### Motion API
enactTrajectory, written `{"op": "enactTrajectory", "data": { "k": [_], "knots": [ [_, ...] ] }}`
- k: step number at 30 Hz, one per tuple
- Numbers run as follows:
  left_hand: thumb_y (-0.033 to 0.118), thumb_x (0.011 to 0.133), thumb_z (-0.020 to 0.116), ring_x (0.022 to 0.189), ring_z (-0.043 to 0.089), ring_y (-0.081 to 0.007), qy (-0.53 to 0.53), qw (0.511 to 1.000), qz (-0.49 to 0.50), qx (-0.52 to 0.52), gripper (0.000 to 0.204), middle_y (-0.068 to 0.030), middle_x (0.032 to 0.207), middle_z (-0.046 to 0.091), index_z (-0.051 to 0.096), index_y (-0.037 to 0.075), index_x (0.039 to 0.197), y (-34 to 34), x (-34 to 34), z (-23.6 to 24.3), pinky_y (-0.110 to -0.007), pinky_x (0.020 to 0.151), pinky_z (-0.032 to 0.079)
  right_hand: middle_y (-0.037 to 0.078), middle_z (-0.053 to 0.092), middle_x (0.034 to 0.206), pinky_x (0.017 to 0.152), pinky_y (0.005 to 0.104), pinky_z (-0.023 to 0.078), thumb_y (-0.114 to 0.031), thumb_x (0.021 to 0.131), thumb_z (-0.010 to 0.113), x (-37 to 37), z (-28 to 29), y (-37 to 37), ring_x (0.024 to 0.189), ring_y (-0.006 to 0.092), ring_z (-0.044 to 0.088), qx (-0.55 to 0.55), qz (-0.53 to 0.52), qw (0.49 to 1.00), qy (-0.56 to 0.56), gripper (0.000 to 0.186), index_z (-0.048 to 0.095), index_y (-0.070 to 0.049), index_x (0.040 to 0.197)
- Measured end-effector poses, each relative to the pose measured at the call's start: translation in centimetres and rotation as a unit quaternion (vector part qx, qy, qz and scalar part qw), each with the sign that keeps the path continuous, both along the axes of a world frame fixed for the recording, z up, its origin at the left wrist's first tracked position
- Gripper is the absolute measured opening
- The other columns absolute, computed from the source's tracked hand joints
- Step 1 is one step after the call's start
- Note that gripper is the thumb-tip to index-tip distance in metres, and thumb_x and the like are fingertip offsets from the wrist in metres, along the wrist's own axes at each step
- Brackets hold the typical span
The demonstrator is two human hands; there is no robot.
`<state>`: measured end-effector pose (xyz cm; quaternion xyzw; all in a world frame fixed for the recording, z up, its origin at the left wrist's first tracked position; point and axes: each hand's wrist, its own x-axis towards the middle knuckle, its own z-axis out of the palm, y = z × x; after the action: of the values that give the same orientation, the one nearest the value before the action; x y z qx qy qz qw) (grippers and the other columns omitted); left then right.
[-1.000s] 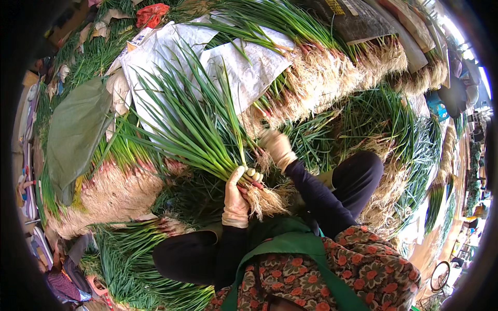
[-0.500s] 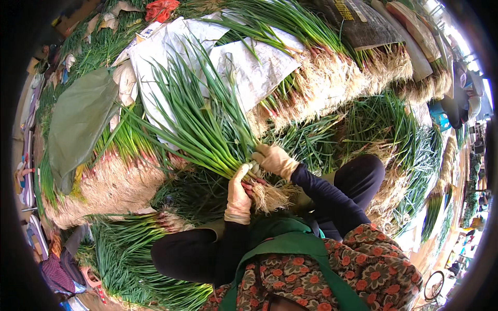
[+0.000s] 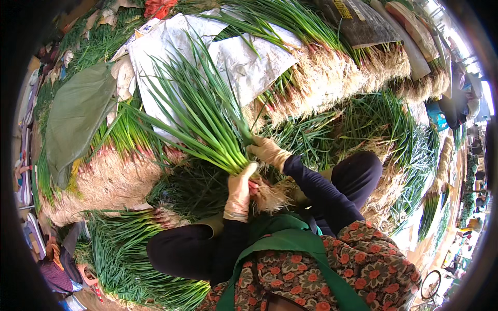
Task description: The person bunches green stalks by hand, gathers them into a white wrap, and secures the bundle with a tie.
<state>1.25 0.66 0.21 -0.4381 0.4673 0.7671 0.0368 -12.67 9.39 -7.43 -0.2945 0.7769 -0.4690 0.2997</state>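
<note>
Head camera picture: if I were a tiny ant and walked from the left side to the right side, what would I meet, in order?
Dark green sheet → crumpled red plastic → left hand → right hand → raised dark knee → black hoop.

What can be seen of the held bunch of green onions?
The bunch of long, slender green onions has dark green leaves, paler lower stalks, reddish bases and shaggy tan roots. It slants up and left, its leaves fanned over white sheeting. The pale-gloved left grip clasps it low; the pale-gloved right grip apparently pinches leaves alongside.
</note>
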Motion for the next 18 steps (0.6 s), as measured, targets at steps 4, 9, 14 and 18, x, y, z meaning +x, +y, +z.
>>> {"op": "enactTrajectory", "data": {
  "k": [4,9,14,18],
  "knots": [
    [0.025,0.079,0.064,0.043,0.054,-0.0138,0.09,0.994,0.05,0.045,0.031,-0.007,0.073,0.063,0.064,0.001,0.098,-3.8,-0.3,3.3,-0.024,0.039,0.041,0.015,0.063,0.106,0.08,0.0376,0.048,-0.026,0.088,0.051,3.4,-2.0,1.3,0.089,0.0293,0.061,0.259,0.278,0.901,0.208,0.036,0.053,-0.008,0.118],
    [0.017,0.088,0.052,0.062,0.051,-0.0164,0.233,0.926,0.168,0.246,0.018,-0.0027,0.068,0.051,0.057,0.0,0.091,-3.3,-0.3,1.3,-0.03,0.06,0.044,0.014,0.062,0.105,0.081,0.0364,0.048,-0.02,0.09,0.049,1.6,-7.2,3.9,0.094,0.0274,0.06,0.135,0.278,0.924,0.225,0.024,0.06,-0.008,0.108],
    [0.015,0.089,0.051,0.065,0.049,-0.0171,0.151,0.946,0.141,0.251,0.015,-0.0014,0.067,0.047,0.057,0.001,0.092,-2.8,0.1,-1.5,-0.032,0.063,0.045,0.018,0.062,0.1,0.079,0.0393,0.048,-0.045,0.082,0.056,-2.2,3.8,-2.1,0.094,0.0304,0.06,0.267,-0.019,0.96,0.087,0.048,0.059,-0.004,0.106],
    [0.025,0.09,0.053,0.043,0.042,-0.0077,0.084,0.98,0.019,0.182,0.028,0.0001,0.063,0.053,0.061,0.004,0.107,-2.2,-0.6,-1.0,-0.022,0.038,0.03,0.022,0.063,0.093,0.077,0.0409,0.046,-0.046,0.082,0.056,-3.3,1.5,-3.2,0.09,0.0356,0.06,0.195,-0.065,0.973,0.105,0.055,0.056,0.001,0.11]
  ]
}}
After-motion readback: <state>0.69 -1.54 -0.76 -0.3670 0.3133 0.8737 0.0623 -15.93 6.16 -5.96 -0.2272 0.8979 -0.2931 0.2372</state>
